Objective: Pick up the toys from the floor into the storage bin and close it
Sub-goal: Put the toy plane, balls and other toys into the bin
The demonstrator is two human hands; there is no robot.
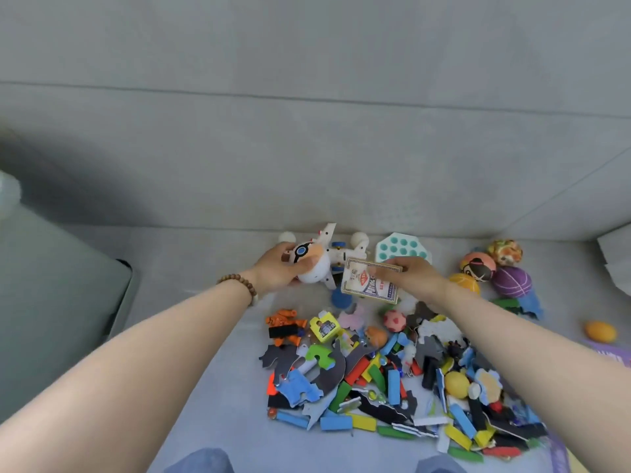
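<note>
My left hand (278, 273) is closed around the round head of a white toy robot (327, 257) at the far side of the toy pile. My right hand (415, 273) grips a box of playing cards (370, 285) by its top edge, lifted above the pile. Beneath both hands a heap of toys (392, 377) covers the floor: coloured blocks, puzzle pieces, small figures and a yellow cube (325, 327). A grey-green bin or lid (58, 295) lies at the left; I cannot tell which.
A teal bubble-pop toy (397, 247) lies behind my right hand. Several balls (491, 271) sit at the right, with an orange ball (600, 331) farther right. White paper (616, 261) shows at the right edge. A grey wall rises behind the toys.
</note>
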